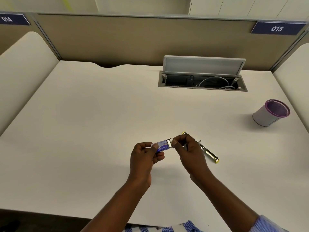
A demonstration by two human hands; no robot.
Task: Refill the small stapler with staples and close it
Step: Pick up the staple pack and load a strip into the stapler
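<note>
My left hand (pixel 143 156) holds a small blue-and-white staple box (pixel 162 147) above the desk. Thumb and forefinger of my right hand (pixel 187 148) pinch the silvery strip of staples (pixel 170 143) that sticks out of the box's right end. Behind my right hand the small stapler (pixel 208 151) lies on the white desk (pixel 100 114), swung open flat, with yellow tips at both ends and its metal channel showing. My right hand hides the stapler's middle part.
A grey cup with a purple mesh rim (pixel 270 115) stands at the right of the desk. An open cable hatch (pixel 202 77) with wires sits at the back. Beige partition panels (pixel 117 39) close off the back and sides.
</note>
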